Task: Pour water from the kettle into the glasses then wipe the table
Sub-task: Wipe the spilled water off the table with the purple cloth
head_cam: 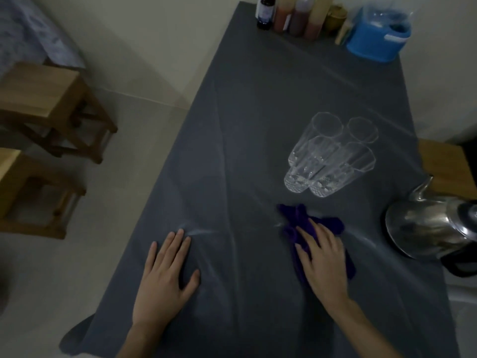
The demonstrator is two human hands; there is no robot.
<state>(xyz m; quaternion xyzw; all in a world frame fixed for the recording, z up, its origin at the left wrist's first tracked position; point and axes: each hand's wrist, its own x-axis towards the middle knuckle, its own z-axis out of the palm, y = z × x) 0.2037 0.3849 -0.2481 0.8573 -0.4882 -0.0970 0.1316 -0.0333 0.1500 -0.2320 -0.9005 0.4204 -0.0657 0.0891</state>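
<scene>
Several clear faceted glasses (333, 153) stand together right of the middle of the table, which is covered by a grey cloth (258, 112). A shiny steel kettle (433, 228) with a black handle sits at the right edge, spout pointing away from me. My right hand (322, 257) lies flat, fingers spread, pressing on a crumpled purple rag (299, 223) just in front of the glasses. My left hand (165, 272) rests palm down on the tablecloth to the left, holding nothing.
At the table's far end stand several bottles (291, 14) and a blue plastic container (376, 37). Two wooden stools (51, 99) stand on the floor at the left. Another wooden seat (446, 166) is behind the kettle at the right.
</scene>
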